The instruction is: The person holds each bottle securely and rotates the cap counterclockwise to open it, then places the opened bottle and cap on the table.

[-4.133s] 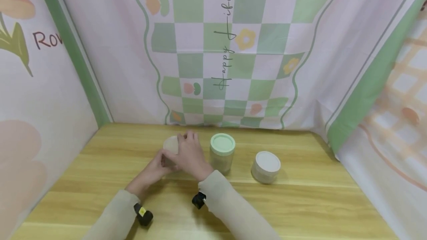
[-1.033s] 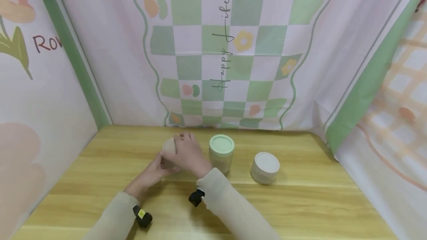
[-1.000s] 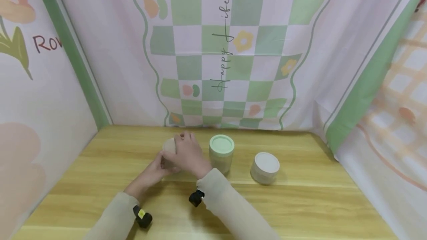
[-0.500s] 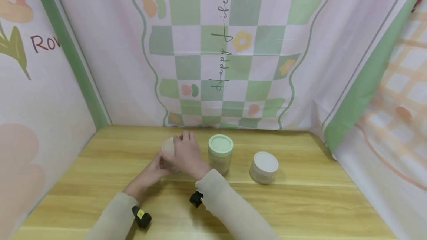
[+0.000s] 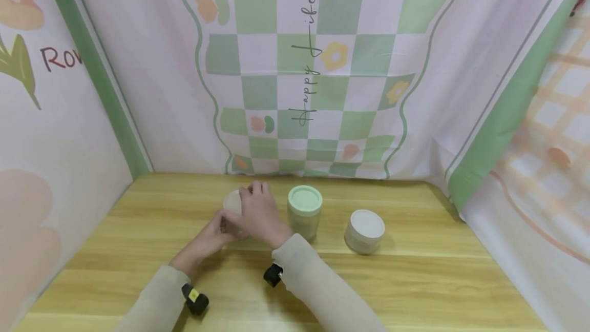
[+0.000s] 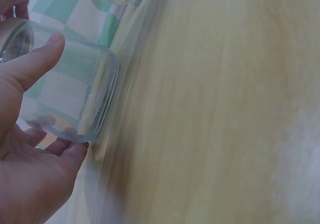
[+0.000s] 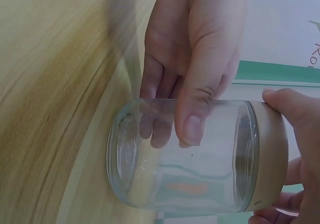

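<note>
My left hand (image 5: 211, 238) grips the side of a clear glass jar (image 7: 210, 159), thumb on one side and fingers on the other. A beige lid (image 7: 272, 154) sits on top of the jar. My right hand (image 5: 261, 215) holds this lid by its rim, the thumb and fingers on opposite sides. In the head view the two hands hide most of the jar, and part of the lid's pale top shows to their left. Through the glass in the right wrist view I see no contents. The jar's base is close to the table in both wrist views.
Just right of my hands stands a taller glass jar with a mint green lid (image 5: 304, 200). Farther right is a short jar with a white lid (image 5: 366, 224). Both are on the wooden table (image 5: 424, 291). A checkered cloth (image 5: 299, 91) hangs behind it.
Both hands keep their hold on the jar and its lid, with only slight shifts of the right hand. The head view has moved a little. The other two jars stand where they were.
</note>
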`<action>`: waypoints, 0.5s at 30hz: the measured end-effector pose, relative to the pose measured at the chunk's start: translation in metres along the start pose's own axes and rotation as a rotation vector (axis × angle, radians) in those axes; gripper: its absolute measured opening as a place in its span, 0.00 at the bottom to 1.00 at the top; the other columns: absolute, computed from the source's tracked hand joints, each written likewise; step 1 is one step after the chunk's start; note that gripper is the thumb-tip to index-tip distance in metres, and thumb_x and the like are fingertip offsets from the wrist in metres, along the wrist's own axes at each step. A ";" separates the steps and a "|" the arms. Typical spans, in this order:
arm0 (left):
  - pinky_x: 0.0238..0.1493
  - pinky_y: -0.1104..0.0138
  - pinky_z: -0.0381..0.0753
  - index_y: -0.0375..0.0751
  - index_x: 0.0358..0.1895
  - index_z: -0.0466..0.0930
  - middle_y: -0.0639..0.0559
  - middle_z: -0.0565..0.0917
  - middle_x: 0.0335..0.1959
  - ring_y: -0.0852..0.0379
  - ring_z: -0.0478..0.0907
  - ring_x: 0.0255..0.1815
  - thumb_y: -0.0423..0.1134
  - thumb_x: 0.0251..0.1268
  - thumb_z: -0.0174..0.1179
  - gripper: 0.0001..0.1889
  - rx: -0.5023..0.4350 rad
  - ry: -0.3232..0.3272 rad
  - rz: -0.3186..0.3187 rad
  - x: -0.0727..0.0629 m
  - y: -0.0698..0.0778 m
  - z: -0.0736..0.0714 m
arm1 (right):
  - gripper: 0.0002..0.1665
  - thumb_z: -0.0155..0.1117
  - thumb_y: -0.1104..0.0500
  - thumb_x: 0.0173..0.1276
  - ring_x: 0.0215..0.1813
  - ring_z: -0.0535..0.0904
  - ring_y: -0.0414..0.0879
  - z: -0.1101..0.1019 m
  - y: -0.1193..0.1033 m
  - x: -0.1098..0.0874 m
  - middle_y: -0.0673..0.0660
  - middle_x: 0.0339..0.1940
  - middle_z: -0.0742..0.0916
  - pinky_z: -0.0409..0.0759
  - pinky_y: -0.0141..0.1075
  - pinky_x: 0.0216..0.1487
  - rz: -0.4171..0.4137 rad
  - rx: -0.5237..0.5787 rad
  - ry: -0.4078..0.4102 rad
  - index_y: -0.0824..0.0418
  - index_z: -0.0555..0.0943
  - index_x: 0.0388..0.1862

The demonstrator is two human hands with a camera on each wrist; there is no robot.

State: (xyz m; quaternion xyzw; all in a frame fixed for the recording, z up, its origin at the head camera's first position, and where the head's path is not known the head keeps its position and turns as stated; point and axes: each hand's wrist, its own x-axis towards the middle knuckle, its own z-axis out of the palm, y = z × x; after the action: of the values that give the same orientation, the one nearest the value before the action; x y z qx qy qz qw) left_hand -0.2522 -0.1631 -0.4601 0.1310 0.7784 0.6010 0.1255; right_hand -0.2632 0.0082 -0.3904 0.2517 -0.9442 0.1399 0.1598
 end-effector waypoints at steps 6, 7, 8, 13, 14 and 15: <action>0.72 0.36 0.50 0.38 0.79 0.41 0.34 0.44 0.79 0.31 0.46 0.77 0.44 0.66 0.67 0.49 0.002 -0.006 0.028 0.001 -0.003 0.000 | 0.44 0.60 0.30 0.68 0.57 0.68 0.55 -0.003 0.003 0.000 0.62 0.58 0.77 0.75 0.42 0.57 -0.013 0.076 -0.035 0.66 0.77 0.65; 0.72 0.37 0.50 0.39 0.79 0.40 0.35 0.44 0.80 0.31 0.46 0.77 0.44 0.67 0.67 0.49 -0.001 -0.012 0.039 0.001 -0.004 0.000 | 0.44 0.60 0.30 0.69 0.58 0.68 0.55 -0.003 0.004 0.001 0.62 0.59 0.77 0.75 0.42 0.57 -0.015 0.087 -0.041 0.66 0.77 0.66; 0.72 0.37 0.50 0.40 0.80 0.39 0.36 0.44 0.80 0.32 0.46 0.78 0.44 0.67 0.67 0.50 -0.003 -0.020 0.051 0.002 -0.005 0.001 | 0.45 0.60 0.30 0.69 0.59 0.68 0.55 -0.003 0.005 0.001 0.63 0.60 0.77 0.75 0.43 0.57 -0.016 0.096 -0.048 0.65 0.77 0.66; 0.73 0.39 0.50 0.40 0.80 0.38 0.37 0.44 0.80 0.33 0.46 0.78 0.43 0.68 0.66 0.50 0.006 -0.033 0.092 0.003 -0.006 0.001 | 0.44 0.60 0.31 0.69 0.62 0.67 0.56 -0.004 0.008 0.002 0.63 0.61 0.76 0.74 0.43 0.60 -0.019 0.133 -0.079 0.65 0.76 0.67; 0.73 0.39 0.50 0.40 0.80 0.38 0.37 0.45 0.80 0.33 0.46 0.78 0.43 0.67 0.66 0.50 0.010 -0.030 0.093 0.003 -0.005 0.001 | 0.44 0.60 0.32 0.69 0.62 0.67 0.56 -0.005 0.008 0.002 0.63 0.62 0.76 0.74 0.43 0.60 -0.018 0.144 -0.086 0.65 0.76 0.67; 0.73 0.39 0.50 0.40 0.80 0.38 0.37 0.45 0.80 0.33 0.47 0.78 0.43 0.67 0.67 0.50 0.013 -0.026 0.089 0.003 -0.005 0.001 | 0.43 0.60 0.32 0.69 0.62 0.67 0.55 -0.005 0.009 0.003 0.63 0.62 0.76 0.74 0.44 0.61 -0.018 0.155 -0.092 0.64 0.76 0.67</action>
State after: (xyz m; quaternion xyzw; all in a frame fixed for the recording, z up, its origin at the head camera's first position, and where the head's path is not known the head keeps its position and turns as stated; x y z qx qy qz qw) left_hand -0.2548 -0.1622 -0.4651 0.1744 0.7738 0.5993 0.1080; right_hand -0.2690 0.0159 -0.3864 0.2779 -0.9346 0.1994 0.0974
